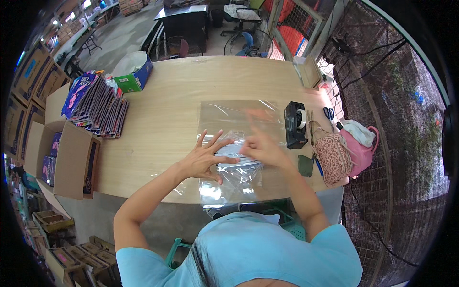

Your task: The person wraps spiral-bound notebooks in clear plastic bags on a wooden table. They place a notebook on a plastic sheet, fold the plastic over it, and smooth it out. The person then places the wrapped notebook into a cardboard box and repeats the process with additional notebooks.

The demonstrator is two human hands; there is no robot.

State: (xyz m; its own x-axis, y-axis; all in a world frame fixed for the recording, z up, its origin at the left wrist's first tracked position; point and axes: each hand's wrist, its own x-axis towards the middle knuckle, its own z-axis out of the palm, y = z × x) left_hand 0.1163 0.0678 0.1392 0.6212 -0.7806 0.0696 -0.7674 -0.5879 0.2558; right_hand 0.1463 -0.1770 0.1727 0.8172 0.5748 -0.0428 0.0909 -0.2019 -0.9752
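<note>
A pale, flat bundle wrapped in clear plastic (228,152) lies at the middle of the table, on a large clear plastic sheet (224,112). My left hand (206,155) rests across the bundle's left side, fingers spread wide. Over its right side is my right hand (263,149), its fingers bent and smeared by motion, so I cannot tell whether they grip anything. Crumpled, shiny plastic (241,179) covers the near side of the bundle. To the right of the sheet stands a black tape dispenser (295,125) with a roll in it.
Spiral notebooks (98,105) are stacked at the left, near an open carton (74,160) and a blue-green box (134,76). Scissors (329,113), a blue pen (317,165), a patterned pouch (327,155) and a pink bag (361,153) lie along the right edge.
</note>
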